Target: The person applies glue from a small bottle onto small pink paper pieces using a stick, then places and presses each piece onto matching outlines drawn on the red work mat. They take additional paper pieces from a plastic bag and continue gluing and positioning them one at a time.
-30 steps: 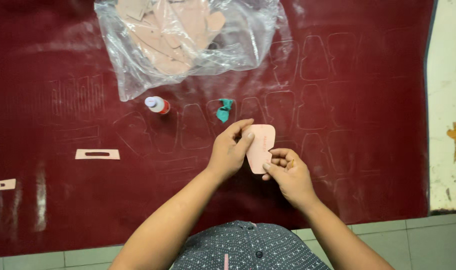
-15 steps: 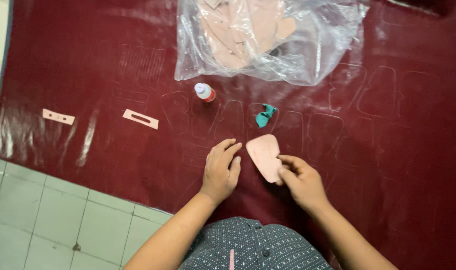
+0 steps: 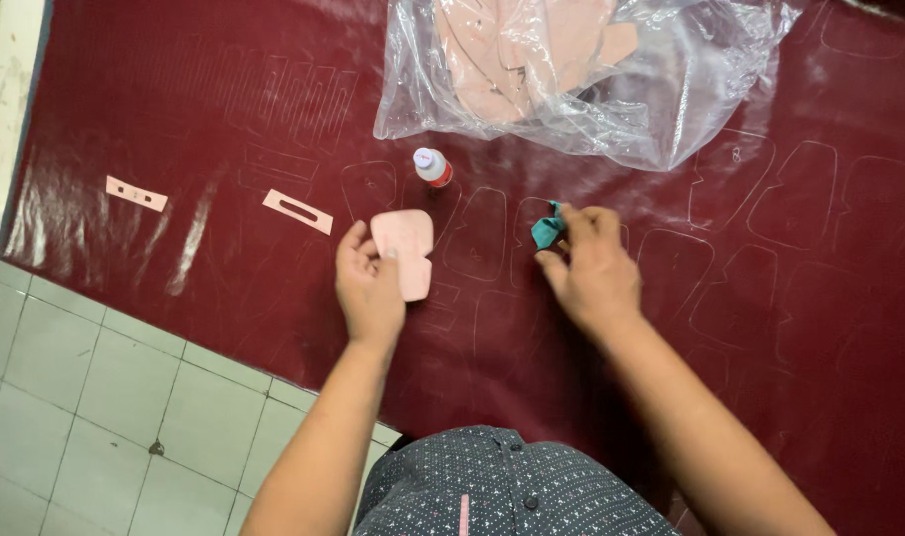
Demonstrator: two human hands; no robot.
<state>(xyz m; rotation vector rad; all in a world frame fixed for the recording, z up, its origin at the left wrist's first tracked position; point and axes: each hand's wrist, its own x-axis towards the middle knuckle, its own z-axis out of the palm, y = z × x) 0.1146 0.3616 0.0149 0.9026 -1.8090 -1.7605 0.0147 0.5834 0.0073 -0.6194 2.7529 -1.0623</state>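
A flat pink cut-out piece (image 3: 404,248) is gripped by the left hand (image 3: 369,288). A small crumpled teal cloth (image 3: 547,229) is pinched by the right hand (image 3: 589,268); wiping seems next.

It looked like a small leather-goods or shoe-making workshop. A dark red sheet (image 3: 224,119) covered the tiled floor (image 3: 65,397), scored all over with traced pattern outlines. A clear bag (image 3: 671,89) held many pink cut pieces (image 3: 512,60), two slotted templates (image 3: 297,211) lay loose, and a small glue bottle (image 3: 432,167) stood nearby.
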